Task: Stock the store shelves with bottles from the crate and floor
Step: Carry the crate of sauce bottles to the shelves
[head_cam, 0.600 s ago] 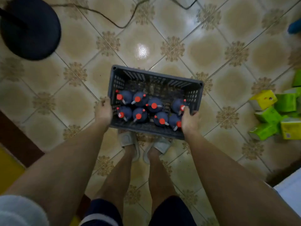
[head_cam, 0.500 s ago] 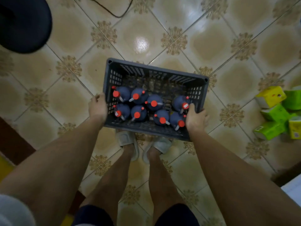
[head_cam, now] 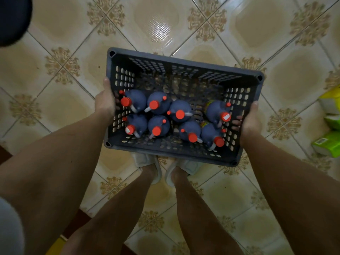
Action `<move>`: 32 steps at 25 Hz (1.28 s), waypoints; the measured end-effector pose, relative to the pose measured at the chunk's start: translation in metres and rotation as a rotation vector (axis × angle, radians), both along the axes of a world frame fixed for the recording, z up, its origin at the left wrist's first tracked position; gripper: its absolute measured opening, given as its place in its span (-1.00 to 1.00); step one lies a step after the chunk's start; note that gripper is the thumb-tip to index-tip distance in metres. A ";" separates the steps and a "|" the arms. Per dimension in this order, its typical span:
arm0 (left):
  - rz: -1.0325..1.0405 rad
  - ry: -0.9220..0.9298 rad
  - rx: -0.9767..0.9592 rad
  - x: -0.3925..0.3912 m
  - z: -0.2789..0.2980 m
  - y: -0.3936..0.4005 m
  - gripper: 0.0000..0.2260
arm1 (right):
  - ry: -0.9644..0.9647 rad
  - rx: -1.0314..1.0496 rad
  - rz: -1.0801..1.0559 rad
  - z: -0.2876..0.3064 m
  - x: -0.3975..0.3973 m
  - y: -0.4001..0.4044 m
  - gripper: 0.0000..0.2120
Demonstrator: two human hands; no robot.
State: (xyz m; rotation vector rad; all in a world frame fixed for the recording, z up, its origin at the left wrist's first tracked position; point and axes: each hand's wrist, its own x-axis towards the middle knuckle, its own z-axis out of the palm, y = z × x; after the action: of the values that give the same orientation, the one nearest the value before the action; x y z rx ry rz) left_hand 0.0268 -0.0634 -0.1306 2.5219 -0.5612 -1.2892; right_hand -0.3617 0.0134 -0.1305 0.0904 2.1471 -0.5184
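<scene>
Item: dark grey perforated plastic crate (head_cam: 184, 70), eight dark blue red-capped bottles (head_cam: 180, 112) inside; my left hand (head_cam: 104, 103) and right hand (head_cam: 251, 120) each grip a short side.

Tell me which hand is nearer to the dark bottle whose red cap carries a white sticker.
Right. The right hand grips the grey plastic crate wall just beside that stickered bottle. The left hand holds the opposite wall, with other bottles between.

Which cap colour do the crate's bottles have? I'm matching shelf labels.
Red caps on the dark blue bottles, clearest in the head view.
</scene>
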 end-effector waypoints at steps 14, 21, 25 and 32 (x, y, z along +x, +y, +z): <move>-0.242 0.308 0.155 0.019 0.039 -0.010 -0.33 | -0.173 -0.033 0.147 0.050 0.003 -0.013 -0.33; -0.266 0.401 0.055 0.033 0.224 -0.044 -0.32 | -0.123 -0.110 0.213 0.216 0.013 -0.056 -0.30; -0.213 0.370 -0.041 0.047 0.406 -0.060 -0.30 | -0.102 -0.243 0.248 0.395 0.027 -0.084 -0.33; -0.132 0.325 -0.219 0.066 0.606 -0.103 -0.32 | -0.008 -0.433 0.331 0.581 0.045 -0.158 -0.36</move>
State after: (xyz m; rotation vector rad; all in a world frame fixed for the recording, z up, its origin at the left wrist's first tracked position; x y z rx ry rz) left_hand 0.0930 -0.1662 0.4757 2.0744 -0.7555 -1.5498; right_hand -0.3169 -0.1451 0.4507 -0.4932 1.9420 -0.7668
